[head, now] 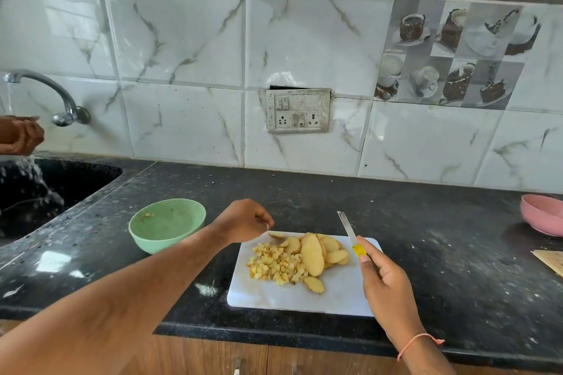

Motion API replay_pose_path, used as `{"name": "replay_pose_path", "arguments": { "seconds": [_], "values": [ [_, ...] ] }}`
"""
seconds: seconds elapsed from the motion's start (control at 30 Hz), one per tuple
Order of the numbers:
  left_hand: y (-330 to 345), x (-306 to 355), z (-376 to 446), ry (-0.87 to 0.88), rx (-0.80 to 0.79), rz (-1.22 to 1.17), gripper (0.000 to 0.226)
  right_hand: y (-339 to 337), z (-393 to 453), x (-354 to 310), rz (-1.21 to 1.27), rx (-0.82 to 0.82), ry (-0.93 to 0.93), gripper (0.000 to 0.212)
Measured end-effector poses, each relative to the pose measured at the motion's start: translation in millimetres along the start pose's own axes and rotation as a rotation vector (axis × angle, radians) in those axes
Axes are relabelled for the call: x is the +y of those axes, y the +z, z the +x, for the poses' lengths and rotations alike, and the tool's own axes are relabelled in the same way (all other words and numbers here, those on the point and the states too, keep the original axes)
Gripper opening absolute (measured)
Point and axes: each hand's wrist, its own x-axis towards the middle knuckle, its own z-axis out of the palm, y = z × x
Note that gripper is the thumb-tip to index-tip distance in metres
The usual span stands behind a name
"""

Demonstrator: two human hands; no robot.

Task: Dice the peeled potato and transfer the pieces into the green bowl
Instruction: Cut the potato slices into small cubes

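The right hand grips the yellow handle of a knife, blade tilted up and away over the far right of the white cutting board, touching no potato. The left hand hovers at the board's far left corner with fingers loosely curled; it appears to hold nothing, though the fingertips are partly hidden.

On the board, a heap of diced pieces lies to the left, just beside a fan of uncut potato slices. The green bowl stands left of the board, holding only a scrap.

The risks look plain: the slices, stacked and leaning, could slide under the blade toward the steadying fingers, and dice swept toward the bowl could scatter on the dark counter between board and rim.
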Motion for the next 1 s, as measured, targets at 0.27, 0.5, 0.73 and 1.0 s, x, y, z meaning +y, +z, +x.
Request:
{"name": "replay_pose_path", "arguments": {
  "seconds": [0.27, 0.5, 0.73, 1.0],
  "values": [
    [1, -11, -4, 0.063, -0.074, 0.038, 0.044, 2, -5, -5, -0.048, 0.012, -0.035, 0.037],
    [7, 19, 11, 0.188, -0.205, 0.309, 0.039, 2, -5, -6, -0.059, 0.001, -0.039, 0.038],
    [10, 5, 8, 0.066, -0.050, 0.236, 0.028, 1, -4, -7, -0.066, -0.002, -0.050, 0.038],
    [15, -26, -64, -0.086, 0.302, -0.520, 0.007, -1, -5, -11, -0.102, -0.013, -0.056, 0.039]
  ]
}}
